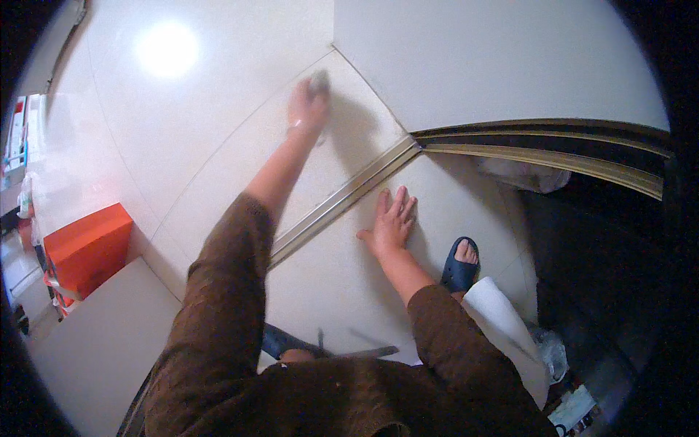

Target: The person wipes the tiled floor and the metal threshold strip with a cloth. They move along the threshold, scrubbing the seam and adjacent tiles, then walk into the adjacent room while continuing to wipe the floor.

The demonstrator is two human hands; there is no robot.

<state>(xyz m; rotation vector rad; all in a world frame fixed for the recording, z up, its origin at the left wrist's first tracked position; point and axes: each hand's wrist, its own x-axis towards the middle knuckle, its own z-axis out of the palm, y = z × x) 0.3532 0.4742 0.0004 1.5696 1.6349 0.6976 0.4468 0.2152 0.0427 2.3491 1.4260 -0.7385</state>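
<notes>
My left hand [307, 109] is stretched far out over the pale floor tiles [240, 87], beyond a metal sliding-door track [349, 193]. Its fingers close around a small greyish wad [319, 80], which is blurred, so I cannot make out its kind. On the near side of the track, my right hand [391, 226] rests on the floor, its fingers spread and nothing in it. Brown sleeves cover both my upper arms.
Dark blue slippers [460, 266] are on my feet. A white panel [502, 65] stands at the far right, above dark door rails [546, 142]. An orange box [91, 247] is at the left, near a white surface [109, 328]. A strap-like dark strip [375, 351] lies near my knees.
</notes>
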